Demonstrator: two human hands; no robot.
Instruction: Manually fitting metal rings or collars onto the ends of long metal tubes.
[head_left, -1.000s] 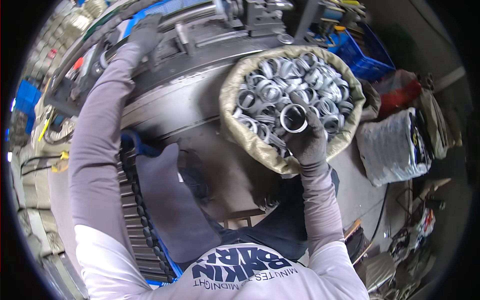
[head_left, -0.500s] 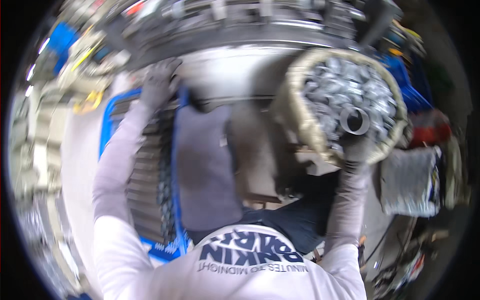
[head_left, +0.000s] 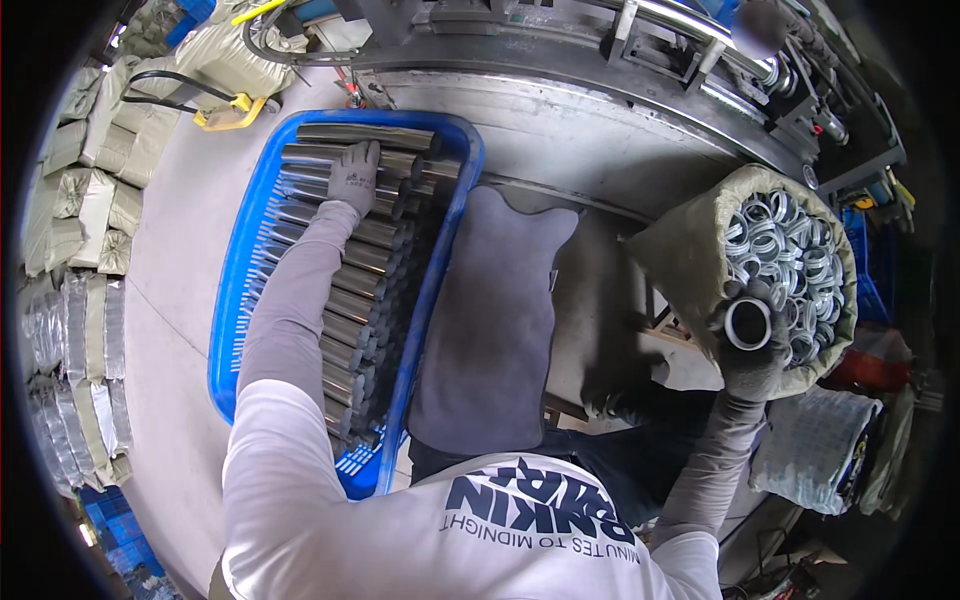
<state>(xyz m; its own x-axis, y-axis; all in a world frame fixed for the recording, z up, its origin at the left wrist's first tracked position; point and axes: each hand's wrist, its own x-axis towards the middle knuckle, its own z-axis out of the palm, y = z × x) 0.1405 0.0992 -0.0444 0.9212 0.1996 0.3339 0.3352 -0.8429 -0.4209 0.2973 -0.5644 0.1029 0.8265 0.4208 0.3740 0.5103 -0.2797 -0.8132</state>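
Observation:
My left hand (head_left: 354,180), in a grey glove, reaches into a long blue plastic basket (head_left: 228,330) on my left. Its fingers curl over a shiny metal tube (head_left: 318,153) near the far end of the stack. Several rows of similar tubes lie crosswise beneath my forearm. On my right, my gloved right hand (head_left: 752,372) grips a metal ring (head_left: 748,325), its round opening turned up. That hand is at the near rim of a pale woven sack (head_left: 680,240) heaped with loose metal rings (head_left: 785,235).
Between basket and sack is a grey padded board (head_left: 490,330) across my lap. A dark machine (head_left: 560,65) spans the far side above a pale metal panel. Wrapped bundles (head_left: 75,340) are stacked at far left; a silvery package (head_left: 815,450) lies below the sack.
The view has turned and sharpened, so basket and sack appear farther right. My left hand has come down from the basket's far rim onto the tubes. My right hand still holds the ring.

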